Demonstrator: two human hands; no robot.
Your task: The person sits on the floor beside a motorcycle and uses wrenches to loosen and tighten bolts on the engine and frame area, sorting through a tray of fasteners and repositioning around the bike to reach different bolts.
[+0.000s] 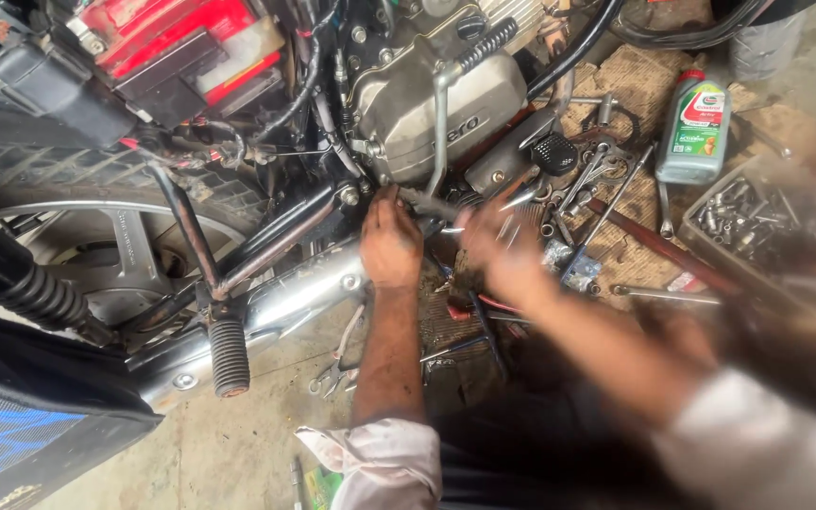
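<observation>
the floor (238, 444) here is bare grey concrete, dirty with oil, and a motorcycle stands on it with its silver engine case (436, 104) right in front of the person. flat bits of cardboard (635, 85) lie on the floor to the right, with spanners (606, 179) and other tools spread on them, a grey oil bottle (694, 127) standing up, and a tray of sockets (757, 222) near the edge. the left hand (391, 241) is curled tight around a metal part (427, 201) low down, just under the engine case and just above the shiny exhaust pipe (304, 293). the right hand (502, 250) is close beside it, but it is so blurry that i cannot tell if its fingers are spread or pinching something. the part they work on sits in a tight, dark spot between the frame bar (285, 236) and the engine. to do this well, i think the left hand should hold the part very still so it does not slip. the right hand should go slow and feel its way, as there is little room. small bits could drop on the messy floor and get lost, so it is wise to keep them in the tray. a black footrest (229, 356) sticks out near the left arm and could be bumped.
</observation>
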